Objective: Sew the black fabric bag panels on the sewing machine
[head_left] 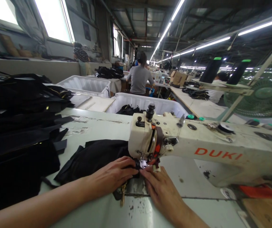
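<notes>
Ideally, the black fabric piece (102,153), left of and under the sewing machine (214,142) head, stays flat, fingertips clear of the needle. The left hand (115,172) lies on it, fingers together; the right hand (161,186) seems near its edge below the head, but I can't tell whether either pinches.

One left hand (117,172) and one right hand (161,186) were at one industrial sewing machine (185,139), beside one gold zipper pull (123,193). Two upright thread cones (210,71), one green fan (266,95) and one open cardboard box (178,78) showed. Beyond stood two white plastic bins (150,98), and at least three other people (139,77) were visible.
</notes>
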### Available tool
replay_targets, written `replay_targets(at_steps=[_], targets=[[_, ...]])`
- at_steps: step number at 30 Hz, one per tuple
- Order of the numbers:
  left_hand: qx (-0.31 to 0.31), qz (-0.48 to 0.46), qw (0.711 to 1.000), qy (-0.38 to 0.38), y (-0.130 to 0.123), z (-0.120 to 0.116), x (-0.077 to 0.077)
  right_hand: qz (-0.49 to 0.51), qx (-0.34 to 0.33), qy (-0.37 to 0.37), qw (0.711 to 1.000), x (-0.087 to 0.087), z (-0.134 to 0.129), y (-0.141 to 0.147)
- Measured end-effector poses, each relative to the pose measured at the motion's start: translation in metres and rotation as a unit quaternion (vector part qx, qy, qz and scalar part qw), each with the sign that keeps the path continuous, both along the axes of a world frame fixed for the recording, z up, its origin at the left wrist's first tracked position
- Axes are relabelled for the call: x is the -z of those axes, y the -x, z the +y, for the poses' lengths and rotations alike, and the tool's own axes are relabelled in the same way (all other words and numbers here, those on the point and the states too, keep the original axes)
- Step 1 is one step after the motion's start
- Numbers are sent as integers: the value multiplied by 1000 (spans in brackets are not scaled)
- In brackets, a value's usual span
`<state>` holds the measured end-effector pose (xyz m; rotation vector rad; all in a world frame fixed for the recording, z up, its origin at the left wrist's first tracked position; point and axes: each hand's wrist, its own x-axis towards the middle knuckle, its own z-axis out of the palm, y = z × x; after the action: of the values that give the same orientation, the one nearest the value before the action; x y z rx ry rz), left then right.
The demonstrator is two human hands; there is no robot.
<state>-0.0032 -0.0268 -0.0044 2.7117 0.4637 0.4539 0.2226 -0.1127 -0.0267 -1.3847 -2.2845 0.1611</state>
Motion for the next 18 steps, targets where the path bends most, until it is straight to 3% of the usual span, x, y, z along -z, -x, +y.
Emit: replay_targets(at_steps=[7,18], targets=[[3,-40,998,50,3,1,1,26,7,-20,999,-2,-1,0],[-9,-12,998,59,5,-5,-4,-64,-30,-10,997,-3,-4,2]])
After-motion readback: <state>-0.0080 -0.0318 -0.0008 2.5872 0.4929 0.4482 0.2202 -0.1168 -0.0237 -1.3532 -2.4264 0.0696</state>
